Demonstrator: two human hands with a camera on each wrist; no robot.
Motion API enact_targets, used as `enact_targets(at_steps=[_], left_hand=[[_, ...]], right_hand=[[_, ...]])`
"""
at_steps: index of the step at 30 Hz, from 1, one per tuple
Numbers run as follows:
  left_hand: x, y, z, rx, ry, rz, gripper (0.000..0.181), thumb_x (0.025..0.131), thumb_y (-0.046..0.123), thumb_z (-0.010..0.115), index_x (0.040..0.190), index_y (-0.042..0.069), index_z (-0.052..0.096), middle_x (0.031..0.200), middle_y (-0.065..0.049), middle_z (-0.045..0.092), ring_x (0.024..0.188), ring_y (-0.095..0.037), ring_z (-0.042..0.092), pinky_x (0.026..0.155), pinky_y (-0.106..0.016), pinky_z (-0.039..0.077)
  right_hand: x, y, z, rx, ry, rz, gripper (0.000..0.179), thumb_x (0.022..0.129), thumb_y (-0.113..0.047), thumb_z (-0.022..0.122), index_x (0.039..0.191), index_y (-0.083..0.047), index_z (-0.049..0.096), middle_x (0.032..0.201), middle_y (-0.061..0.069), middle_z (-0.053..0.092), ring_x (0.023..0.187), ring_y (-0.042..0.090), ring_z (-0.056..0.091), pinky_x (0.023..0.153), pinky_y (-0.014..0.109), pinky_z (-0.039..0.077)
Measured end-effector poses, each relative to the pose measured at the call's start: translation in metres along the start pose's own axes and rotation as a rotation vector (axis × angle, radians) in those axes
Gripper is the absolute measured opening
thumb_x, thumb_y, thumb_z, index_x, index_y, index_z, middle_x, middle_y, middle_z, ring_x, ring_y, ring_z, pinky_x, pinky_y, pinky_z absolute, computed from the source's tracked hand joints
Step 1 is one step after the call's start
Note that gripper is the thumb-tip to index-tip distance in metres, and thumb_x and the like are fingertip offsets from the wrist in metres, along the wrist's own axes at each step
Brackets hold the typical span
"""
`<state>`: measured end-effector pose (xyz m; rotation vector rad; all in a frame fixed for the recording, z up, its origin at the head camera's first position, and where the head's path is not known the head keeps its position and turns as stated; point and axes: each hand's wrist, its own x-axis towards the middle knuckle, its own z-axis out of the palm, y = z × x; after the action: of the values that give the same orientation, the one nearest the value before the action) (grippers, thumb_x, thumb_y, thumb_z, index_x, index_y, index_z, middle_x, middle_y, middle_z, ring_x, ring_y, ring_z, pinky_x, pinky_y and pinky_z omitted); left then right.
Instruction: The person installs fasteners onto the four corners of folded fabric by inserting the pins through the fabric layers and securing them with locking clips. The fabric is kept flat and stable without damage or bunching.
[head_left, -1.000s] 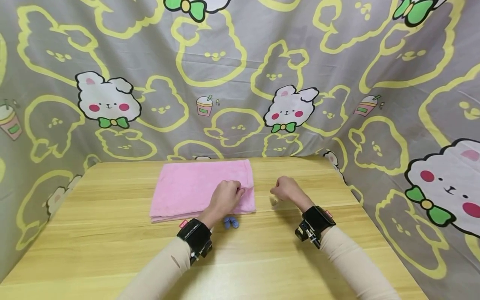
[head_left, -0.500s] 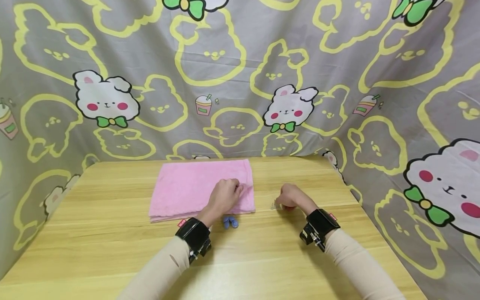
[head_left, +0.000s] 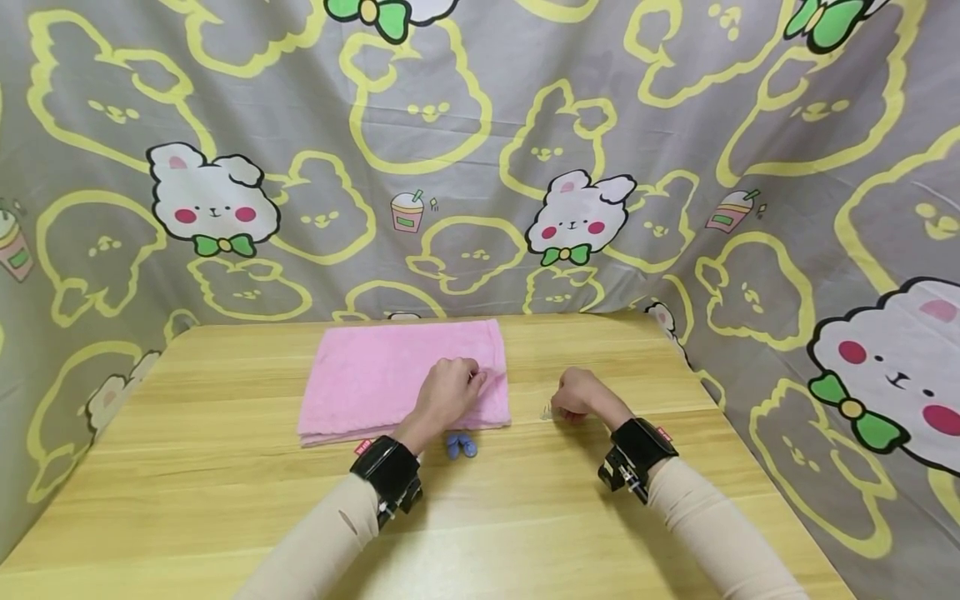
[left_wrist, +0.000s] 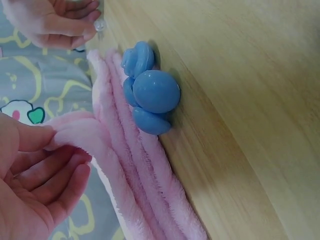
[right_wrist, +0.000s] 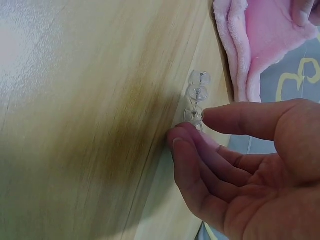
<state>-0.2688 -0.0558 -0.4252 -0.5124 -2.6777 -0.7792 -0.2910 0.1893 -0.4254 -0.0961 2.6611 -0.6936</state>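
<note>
The fingers of the right hand [head_left: 579,394], right of centre in the head view, are drawn narrow and appear to pinch one end of a short row of clear pieces [right_wrist: 197,92]; how firm the contact is cannot be told. Being small and smooth, those pieces could slip out and scatter, and because they sit so close together, lifting one may drag its neighbour along. At the centre, the left hand [head_left: 447,390] pinches a raised fold of the pink cloth [head_left: 375,367] between thumb and forefinger, the other fingers loosely bent. A shallow pinch on such plush fabric might let the fold drop, while a hard pull could skew the stacked layers. Just below the cloth's lower edge, the blue pieces [head_left: 461,445] stand on the worktop [head_left: 225,508], near enough that a tugged cloth or a dipping left wrist could knock them over.
</note>
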Motion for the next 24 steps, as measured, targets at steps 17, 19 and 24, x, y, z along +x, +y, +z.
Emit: enact_targets(at_steps=[17,19,24], left_hand=[[0.002,0.000,0.000,-0.008,-0.006,-0.005,0.039,0.095,0.017,0.069,0.060,0.011,0.055,0.053,-0.001,0.052,0.054,-0.015,0.049,0.054,-0.029,0.041],[0.002,0.000,0.000,-0.005,-0.006,-0.009,0.038,0.095,0.017,0.069,0.060,0.011,0.056,0.054,-0.001,0.054,0.054,-0.015,0.050,0.054,-0.030,0.042],[0.002,0.001,-0.001,0.007,-0.003,-0.013,0.038,0.095,0.017,0.069,0.060,0.011,0.056,0.055,-0.001,0.055,0.055,-0.015,0.051,0.055,-0.031,0.044]], right_hand=[[0.000,0.007,-0.006,0.039,0.034,-0.011,0.015,0.086,-0.007,0.061,0.073,-0.001,0.065,0.069,0.011,0.071,0.059,0.019,0.069,0.063,0.033,0.059],[0.001,0.007,-0.008,0.044,0.055,-0.025,0.014,0.085,-0.006,0.060,0.073,0.000,0.065,0.069,0.012,0.071,0.060,0.022,0.070,0.064,0.034,0.059],[0.002,0.006,-0.012,0.056,0.094,-0.064,0.013,0.084,-0.005,0.058,0.075,0.000,0.066,0.069,0.015,0.071,0.062,0.027,0.070,0.060,0.031,0.055]])
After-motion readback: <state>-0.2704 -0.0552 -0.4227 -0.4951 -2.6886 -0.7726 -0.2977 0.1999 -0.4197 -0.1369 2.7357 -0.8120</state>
